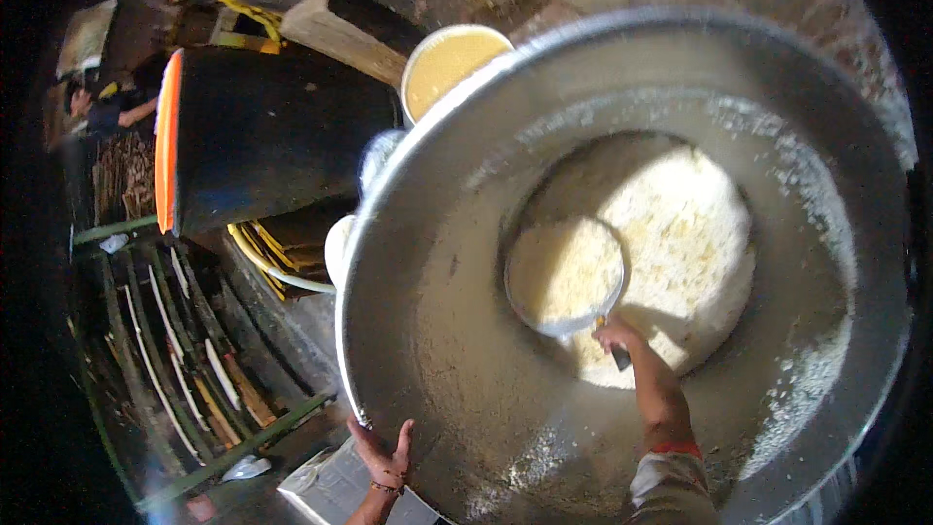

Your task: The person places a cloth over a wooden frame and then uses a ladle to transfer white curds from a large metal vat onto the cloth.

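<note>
My right hand (614,334) is closed around the dark handle of a round scoop (567,272), sieve-like in shape, inside a large metal vat (457,331). Pale, crumbly material fills the scoop. More of this whitish material (680,233) covers the vat's round bottom, partly lit and partly in shadow. White bits cling to the vat's sloping wall. At the vat's near left rim, my left hand (382,455) has its thumb and fingers apart and holds nothing. Its fingers are up against the rim, though whether they press on it I cannot tell.
Left of the vat are a bucket of tan material (452,68), a big dark container with an orange edge (272,131), and a slatted green-framed rack (185,350). A whitish box (340,488) sits beside my left hand. Another person's arm (138,115) shows at far left.
</note>
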{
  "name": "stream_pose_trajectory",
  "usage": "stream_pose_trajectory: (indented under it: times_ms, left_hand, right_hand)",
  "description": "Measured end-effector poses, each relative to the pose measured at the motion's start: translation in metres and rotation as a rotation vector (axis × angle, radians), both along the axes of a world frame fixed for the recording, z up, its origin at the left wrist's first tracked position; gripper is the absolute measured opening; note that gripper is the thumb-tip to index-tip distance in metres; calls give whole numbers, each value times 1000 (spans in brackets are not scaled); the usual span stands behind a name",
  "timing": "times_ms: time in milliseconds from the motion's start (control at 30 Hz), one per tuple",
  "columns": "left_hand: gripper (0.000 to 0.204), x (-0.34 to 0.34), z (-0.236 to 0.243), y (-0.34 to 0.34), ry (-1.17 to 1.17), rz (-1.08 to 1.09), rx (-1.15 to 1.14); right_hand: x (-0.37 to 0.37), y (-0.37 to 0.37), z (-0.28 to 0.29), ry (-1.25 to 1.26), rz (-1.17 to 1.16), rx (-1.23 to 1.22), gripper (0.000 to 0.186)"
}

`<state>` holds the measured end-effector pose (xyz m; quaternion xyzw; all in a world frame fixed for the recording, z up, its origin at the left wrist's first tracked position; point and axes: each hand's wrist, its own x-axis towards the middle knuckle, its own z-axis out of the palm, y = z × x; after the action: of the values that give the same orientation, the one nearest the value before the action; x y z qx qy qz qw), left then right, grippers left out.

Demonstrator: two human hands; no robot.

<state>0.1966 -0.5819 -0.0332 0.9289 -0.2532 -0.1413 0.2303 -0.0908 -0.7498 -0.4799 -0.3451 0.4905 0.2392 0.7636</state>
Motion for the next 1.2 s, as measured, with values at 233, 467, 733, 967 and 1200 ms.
stream_pose_trajectory:
  times_ms: [233,467,733,967,1200]
  left_hand:
    - [77,17,17,14,191,-130,-251]
    - [90,28,32,49,6,-120,-418]
    - [110,-21,36,253,706,523,-823]
    - [113,-16,26,562,559,1329,-1097]
    - [92,5,73,729,599,1373,-2110]
  right_hand:
    - [-78,3,170,-166,-48,189,15]
    - [-67,-13,432,66,455,-277,18]
    - [16,60,638,-49,585,-337,25]
    - [173,288,691,-315,861,-281,25]
    - [292,563,685,-427,1108,-126,29]
